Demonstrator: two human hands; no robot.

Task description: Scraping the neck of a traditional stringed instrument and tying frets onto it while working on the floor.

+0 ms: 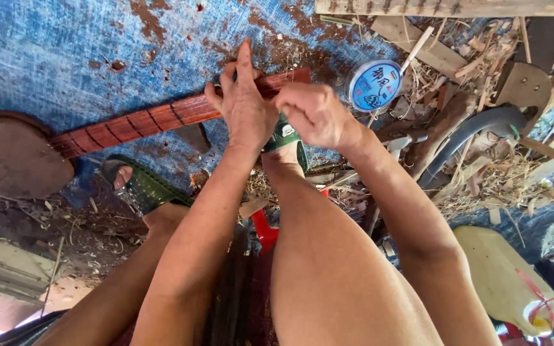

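A round spool (374,85) lies on the ground among wood shavings, just right of the hands; its circular label is blue with a white rim. A cream plastic jug (501,279) with a red-ringed neck lies at lower right.

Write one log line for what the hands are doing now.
left hand: flat on reddish slat strip | right hand: fist beside it, contents hidden | blue spool nearby

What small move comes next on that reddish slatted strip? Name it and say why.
Probably draw the right hand back to pull the binding snug. The left hand lies flat on the reddish slatted strip, pinning it to the blue mat, while the right pinches beside it; any thread is too fine to see.
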